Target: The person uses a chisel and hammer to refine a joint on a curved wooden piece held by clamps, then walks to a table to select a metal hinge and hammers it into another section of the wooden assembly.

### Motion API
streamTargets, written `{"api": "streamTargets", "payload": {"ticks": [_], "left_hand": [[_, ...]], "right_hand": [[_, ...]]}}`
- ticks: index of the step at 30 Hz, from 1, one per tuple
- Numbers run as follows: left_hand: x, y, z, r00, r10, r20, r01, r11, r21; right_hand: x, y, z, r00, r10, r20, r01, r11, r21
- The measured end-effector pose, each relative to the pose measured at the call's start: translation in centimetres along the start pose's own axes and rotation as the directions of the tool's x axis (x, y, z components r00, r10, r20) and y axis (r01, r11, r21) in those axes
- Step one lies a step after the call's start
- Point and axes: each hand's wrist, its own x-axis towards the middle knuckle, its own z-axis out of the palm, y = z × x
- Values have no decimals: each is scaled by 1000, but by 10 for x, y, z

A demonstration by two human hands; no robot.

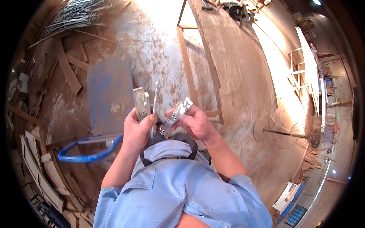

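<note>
My left hand [137, 128] grips a silver metal hinge bracket [141, 102] that stands upright above the fist, together with a thin metal rod [155, 99] beside it. My right hand [194, 121] holds a second perforated silver hinge bracket [175, 115], tilted from lower left to upper right between its fingers. The two hands are close together in front of my chest, above my light blue shirt [167, 182].
A long brown wooden workbench [239, 72] runs off to the upper right, with tools at its far end. A blue-framed hacksaw [89, 150] lies on the dusty floor at the left. Wood offcuts [66, 70] and boards are piled along the left side.
</note>
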Motion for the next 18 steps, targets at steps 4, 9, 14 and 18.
{"api": "streamTargets", "payload": {"ticks": [4,9,14,18], "left_hand": [[83,41,-10,994,-106,6,106,991,-85],[182,65,-19,976,-186,114,214,917,-336],[290,90,-7,964,-212,162,255,911,-325],[381,119,3,965,-126,230,189,942,-279]], "right_hand": [[78,-38,-31,995,-90,40,77,965,252],[176,-97,-63,991,-137,15,126,946,298],[280,-145,-111,989,-79,-129,113,952,285],[371,-180,-161,997,-65,-40,74,945,318]]}}
